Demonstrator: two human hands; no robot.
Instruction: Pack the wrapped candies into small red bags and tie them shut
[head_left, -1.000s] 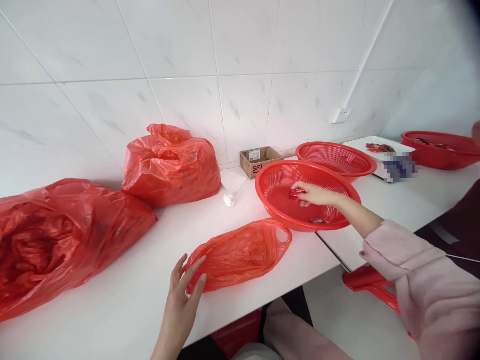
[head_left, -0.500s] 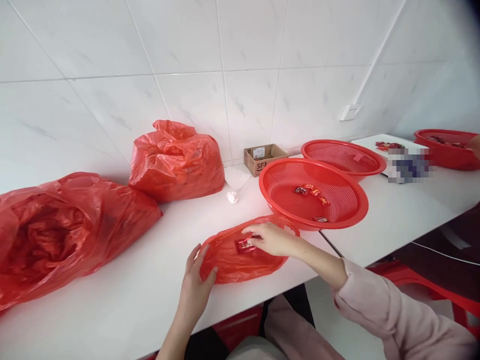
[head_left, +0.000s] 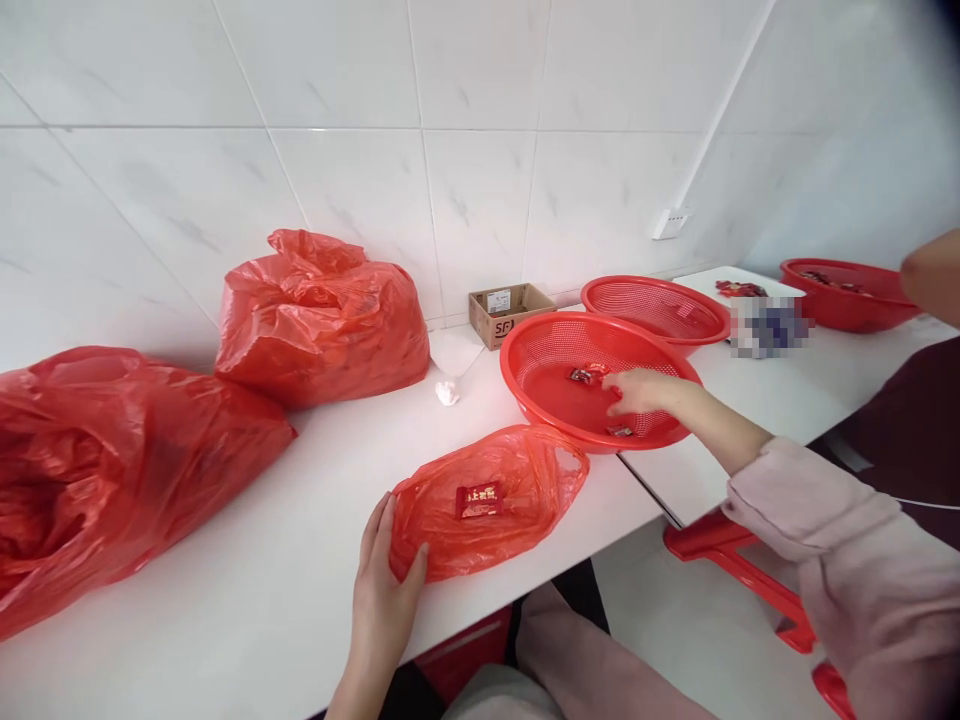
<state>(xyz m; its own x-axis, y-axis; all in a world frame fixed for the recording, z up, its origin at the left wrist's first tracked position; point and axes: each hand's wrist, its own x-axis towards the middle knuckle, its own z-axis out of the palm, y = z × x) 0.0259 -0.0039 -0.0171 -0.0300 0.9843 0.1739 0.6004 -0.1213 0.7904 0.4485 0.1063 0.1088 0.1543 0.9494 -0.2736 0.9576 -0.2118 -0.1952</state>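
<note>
On the white table lies a thin red plastic bag, its mouth spread wide. A dark red wrapped packet with gold lettering rests on it. My left hand grips the bag's left end, with the thumb on the near side and the fingers at the far side. My right hand reaches down into a red perforated basket, fingers apart and slightly bent. Just left of its fingertips lie small wrapped candies. Another small packet sits below the hand, which covers part of the basket floor.
Two bulging red bags, one by the wall and one at left, flank the table. Near them are crumpled white paper and a small cardboard box. Rightward stand a second basket, another basket and a person's arm.
My right hand has let go of the dark red packet on the bag and moved right into the basket. My left hand stays at the bag's end. The view has shifted slightly right.
</note>
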